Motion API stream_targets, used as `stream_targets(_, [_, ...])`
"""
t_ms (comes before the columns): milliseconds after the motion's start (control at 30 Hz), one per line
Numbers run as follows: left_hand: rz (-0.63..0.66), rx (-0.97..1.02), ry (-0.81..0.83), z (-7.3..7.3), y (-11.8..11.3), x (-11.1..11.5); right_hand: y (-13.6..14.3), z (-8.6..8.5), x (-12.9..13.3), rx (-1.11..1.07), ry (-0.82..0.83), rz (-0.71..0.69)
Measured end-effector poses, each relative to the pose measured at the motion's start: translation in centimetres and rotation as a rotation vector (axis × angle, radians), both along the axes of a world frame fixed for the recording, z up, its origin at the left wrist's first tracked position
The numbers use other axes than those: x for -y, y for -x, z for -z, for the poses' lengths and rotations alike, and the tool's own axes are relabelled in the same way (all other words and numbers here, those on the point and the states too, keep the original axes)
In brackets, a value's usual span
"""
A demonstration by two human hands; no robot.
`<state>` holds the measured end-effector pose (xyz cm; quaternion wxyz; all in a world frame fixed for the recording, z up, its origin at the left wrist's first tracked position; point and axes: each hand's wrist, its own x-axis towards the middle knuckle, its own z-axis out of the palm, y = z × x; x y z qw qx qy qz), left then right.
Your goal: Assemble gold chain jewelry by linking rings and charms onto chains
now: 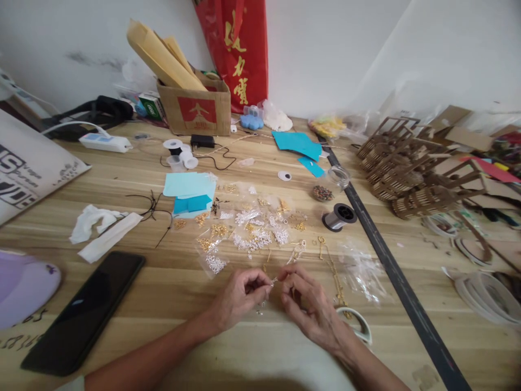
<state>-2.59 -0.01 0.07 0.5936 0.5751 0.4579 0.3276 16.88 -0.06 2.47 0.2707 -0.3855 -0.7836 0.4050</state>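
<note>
My left hand (pixel 247 293) is closed in a pinch on one end of a thin silver chain (pixel 274 281). Opposite it, my right hand (pixel 307 301) has thumb and fingertips together at the chain's other end; the exact grip there is too small to make out. A few tiny silver pieces (pixel 259 311) show just under the left fingers. Beyond the hands lie another silver chain (pixel 296 252) and small bags of silver findings (pixel 254 240) and gold findings (pixel 218 230). To the right stretches a gold chain (pixel 334 271). A pale bangle (pixel 358 326) is at my right wrist.
A black phone (pixel 83 312) and a lilac cap (pixel 26 288) lie at left. Beyond the findings are blue sheets (pixel 190 187), a wire spool (pixel 339 217) and a jar of beads (pixel 323 191). A dark strip (pixel 378 247) crosses the table before several brown lattice baskets (pixel 423 190).
</note>
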Motion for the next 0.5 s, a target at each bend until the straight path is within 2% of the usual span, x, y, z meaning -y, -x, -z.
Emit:
stream_targets(200, [-0.010, -0.055, -0.076, 0.14, -0.05, 0.00, 0.17, 0.02, 0.26, -0.032, 0.059, -0.006])
stream_targets(500, [-0.012, -0.057, -0.085, 0.13, -0.12, 0.09, 0.21, 0.52, 0.28, -0.031, 0.066, -0.013])
